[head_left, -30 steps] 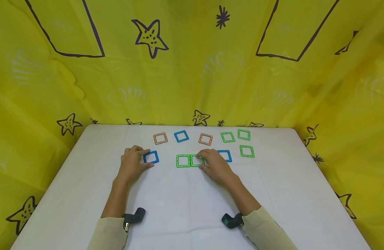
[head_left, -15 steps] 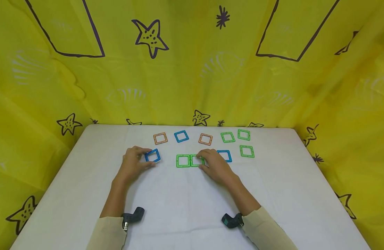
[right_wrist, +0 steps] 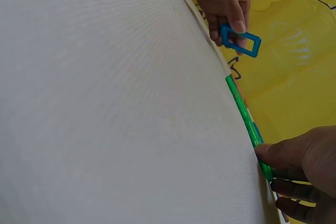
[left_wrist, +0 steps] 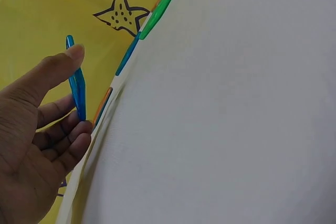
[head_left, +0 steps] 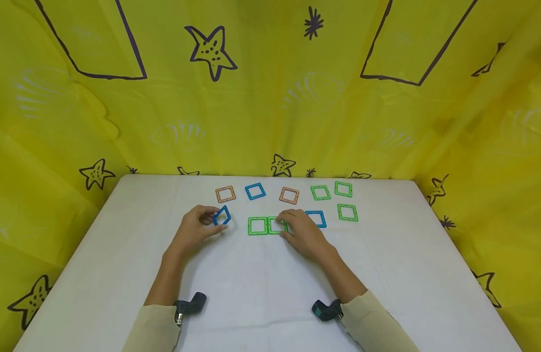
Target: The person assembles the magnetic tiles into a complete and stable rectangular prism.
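My left hand (head_left: 193, 230) pinches a blue square magnetic tile (head_left: 228, 212) between thumb and fingers. In the left wrist view this blue tile (left_wrist: 79, 90) is held raised and tipped on edge. Flat on the table, a left green tile (head_left: 249, 226) and a right green tile (head_left: 277, 233) sit edge to edge. My right hand (head_left: 306, 232) pinches the right one at its outer end, thumb at the near side and fingers at the far side. The right wrist view shows that thumb against the green edge (right_wrist: 242, 106).
Behind my hands lie an orange tile (head_left: 225, 200), a blue tile (head_left: 256, 198), another orange tile (head_left: 289, 202) and several green tiles (head_left: 321, 198). One more blue tile (head_left: 324, 219) is partly behind my right hand. A yellow curtain (head_left: 261, 107) borders the white table (head_left: 253, 293).
My left hand has lifted the blue tile and turned it from lying nearly flat to steeply tilted, shifting slightly right. The right hand and the green pair stay in place.
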A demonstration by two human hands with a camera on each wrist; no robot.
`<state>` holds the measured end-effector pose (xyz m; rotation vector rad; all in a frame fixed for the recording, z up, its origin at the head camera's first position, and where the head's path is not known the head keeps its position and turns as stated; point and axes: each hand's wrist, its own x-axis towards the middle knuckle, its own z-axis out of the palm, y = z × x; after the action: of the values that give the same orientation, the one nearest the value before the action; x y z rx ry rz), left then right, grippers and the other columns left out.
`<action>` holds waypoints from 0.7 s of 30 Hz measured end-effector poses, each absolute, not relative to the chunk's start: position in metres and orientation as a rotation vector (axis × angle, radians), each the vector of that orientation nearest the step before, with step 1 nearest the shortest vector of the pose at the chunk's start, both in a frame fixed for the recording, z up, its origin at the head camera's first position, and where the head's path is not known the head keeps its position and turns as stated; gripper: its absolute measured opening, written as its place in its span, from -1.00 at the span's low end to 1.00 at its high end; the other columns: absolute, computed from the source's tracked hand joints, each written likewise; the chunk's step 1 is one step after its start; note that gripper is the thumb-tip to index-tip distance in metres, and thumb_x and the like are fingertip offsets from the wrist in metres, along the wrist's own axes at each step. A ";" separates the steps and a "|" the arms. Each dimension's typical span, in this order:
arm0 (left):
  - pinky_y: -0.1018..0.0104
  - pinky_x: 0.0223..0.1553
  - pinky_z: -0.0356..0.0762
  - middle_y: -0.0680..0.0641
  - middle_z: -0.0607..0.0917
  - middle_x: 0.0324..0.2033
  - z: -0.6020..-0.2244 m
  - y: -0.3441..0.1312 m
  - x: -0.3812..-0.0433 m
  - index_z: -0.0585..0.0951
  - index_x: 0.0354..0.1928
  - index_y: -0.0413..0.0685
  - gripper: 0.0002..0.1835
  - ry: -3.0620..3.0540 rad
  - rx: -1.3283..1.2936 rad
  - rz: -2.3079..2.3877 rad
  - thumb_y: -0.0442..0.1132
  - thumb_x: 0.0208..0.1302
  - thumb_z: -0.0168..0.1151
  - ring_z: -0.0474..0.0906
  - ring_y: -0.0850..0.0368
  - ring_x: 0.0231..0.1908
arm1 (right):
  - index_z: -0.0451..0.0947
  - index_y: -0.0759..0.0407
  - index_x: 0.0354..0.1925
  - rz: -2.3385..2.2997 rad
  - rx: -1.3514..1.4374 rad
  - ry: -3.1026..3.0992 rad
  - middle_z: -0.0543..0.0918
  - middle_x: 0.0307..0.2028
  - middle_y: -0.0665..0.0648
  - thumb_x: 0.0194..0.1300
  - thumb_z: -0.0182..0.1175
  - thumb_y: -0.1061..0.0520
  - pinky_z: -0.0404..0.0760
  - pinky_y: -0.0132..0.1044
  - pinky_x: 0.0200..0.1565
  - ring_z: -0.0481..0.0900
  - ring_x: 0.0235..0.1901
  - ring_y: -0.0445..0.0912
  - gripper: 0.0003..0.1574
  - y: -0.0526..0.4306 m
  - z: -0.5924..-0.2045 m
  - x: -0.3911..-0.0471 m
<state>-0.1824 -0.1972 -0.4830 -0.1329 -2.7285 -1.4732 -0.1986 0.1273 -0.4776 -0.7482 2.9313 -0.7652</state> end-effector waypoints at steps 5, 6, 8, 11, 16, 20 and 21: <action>0.00 0.12 0.62 -0.24 0.66 -0.01 -0.482 -0.188 -0.183 0.60 0.20 -0.34 -0.39 -2.698 -0.176 -1.537 -0.26 0.15 0.63 0.63 -0.13 -0.03 | 0.67 0.14 0.19 -0.776 -0.759 2.933 0.63 0.27 0.10 0.42 0.40 0.18 0.40 -0.06 0.38 0.47 0.32 0.07 -0.60 0.128 -0.479 -0.199; 0.00 0.13 0.62 -0.24 0.67 -0.01 -0.482 -0.186 -0.182 0.60 0.20 -0.34 -0.38 -2.698 -0.178 -1.549 -0.26 0.15 0.63 0.64 -0.13 -0.02 | 0.67 0.14 0.19 -0.778 -0.758 2.932 0.63 0.27 0.10 0.42 0.39 0.18 0.40 -0.06 0.38 0.47 0.32 0.07 -0.60 0.128 -0.479 -0.199; 0.02 0.14 0.63 -0.24 0.68 -0.01 -0.483 -0.181 -0.182 0.58 0.20 -0.34 -0.38 -2.685 -0.203 -1.574 -0.29 0.13 0.63 0.66 -0.13 -0.02 | 0.67 0.13 0.19 -0.778 -0.756 2.931 0.63 0.27 0.10 0.42 0.40 0.18 0.40 -0.06 0.38 0.47 0.32 0.06 -0.60 0.128 -0.480 -0.199; 0.02 0.17 0.62 -0.22 0.68 -0.01 -0.484 -0.174 -0.182 0.59 0.21 -0.32 -0.38 -2.668 -0.249 -1.593 -0.32 0.11 0.63 0.64 -0.12 0.01 | 0.67 0.13 0.19 -0.779 -0.748 2.930 0.63 0.27 0.09 0.41 0.40 0.19 0.40 -0.06 0.39 0.46 0.33 0.06 -0.60 0.127 -0.480 -0.199; -0.04 0.23 0.55 -0.14 0.70 0.02 -0.485 -0.165 -0.181 0.63 0.22 -0.21 -0.40 -2.680 -0.295 -1.533 -0.27 0.13 0.63 0.58 -0.10 0.07 | 0.68 0.12 0.18 -0.791 -0.738 2.926 0.63 0.27 0.08 0.40 0.41 0.19 0.40 -0.07 0.38 0.46 0.33 0.05 -0.60 0.127 -0.479 -0.198; -0.07 0.24 0.52 -0.09 0.72 0.08 -0.488 -0.163 -0.181 0.65 0.23 -0.13 -0.42 -2.669 -0.308 -1.558 -0.24 0.16 0.62 0.56 -0.09 0.07 | 0.68 0.12 0.17 -0.791 -0.741 2.927 0.63 0.27 0.08 0.40 0.41 0.19 0.41 -0.07 0.37 0.47 0.32 0.05 -0.61 0.127 -0.478 -0.198; -0.07 0.24 0.51 -0.09 0.72 0.09 -0.488 -0.162 -0.181 0.65 0.23 -0.11 -0.43 -2.664 -0.313 -1.572 -0.24 0.17 0.62 0.56 -0.08 0.07 | 0.68 0.12 0.17 -0.793 -0.741 2.927 0.64 0.27 0.08 0.40 0.41 0.19 0.41 -0.07 0.37 0.47 0.32 0.06 -0.61 0.127 -0.478 -0.198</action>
<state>-0.1814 -0.1623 -0.4883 -0.3130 -2.6642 -1.5716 -0.1976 0.1267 -0.4782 -0.7411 2.9269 -0.7927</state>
